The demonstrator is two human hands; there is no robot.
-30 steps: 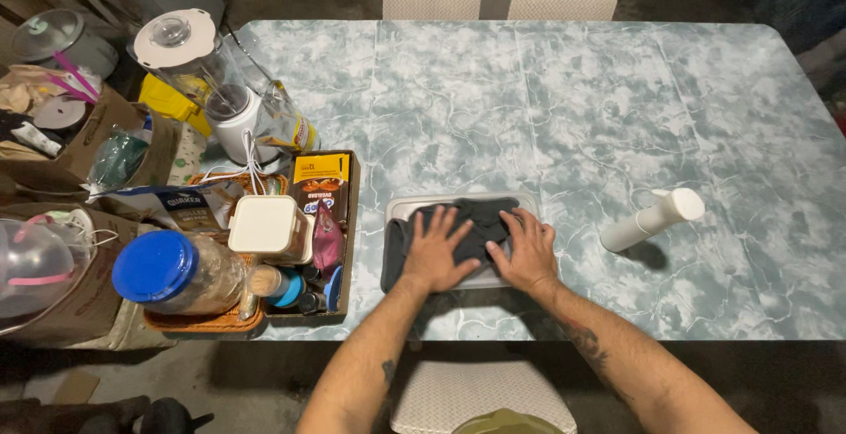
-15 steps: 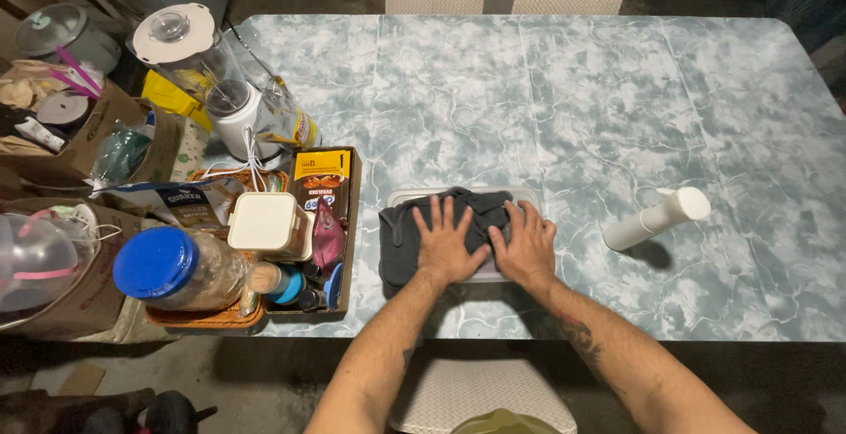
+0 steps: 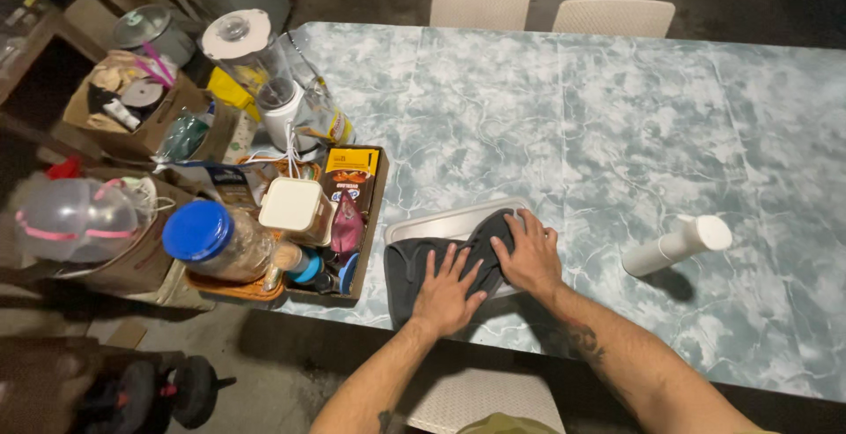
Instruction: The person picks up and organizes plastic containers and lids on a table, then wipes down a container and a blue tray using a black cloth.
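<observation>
Near the table's [image 3: 617, 117] front edge, both flat, open hands, left hand [image 3: 448, 286] and right hand [image 3: 529, 253], have dragged the dark cloth [image 3: 414, 262] leftward, baring more tray [image 3: 441, 221].

Both hands lay flat on a dark cloth [image 3: 410, 267] over a metal tray [image 3: 441, 221] on the table [image 3: 617, 126]: left hand [image 3: 448, 286] nearer, right hand [image 3: 530, 253] beside it. A white bottle [image 3: 674, 246] lay well apart.

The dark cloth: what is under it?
A metal tray lies under the dark cloth, its far rim showing. Both hands, left and right, press on the cloth. The tray's covered part cannot be seen.
</observation>
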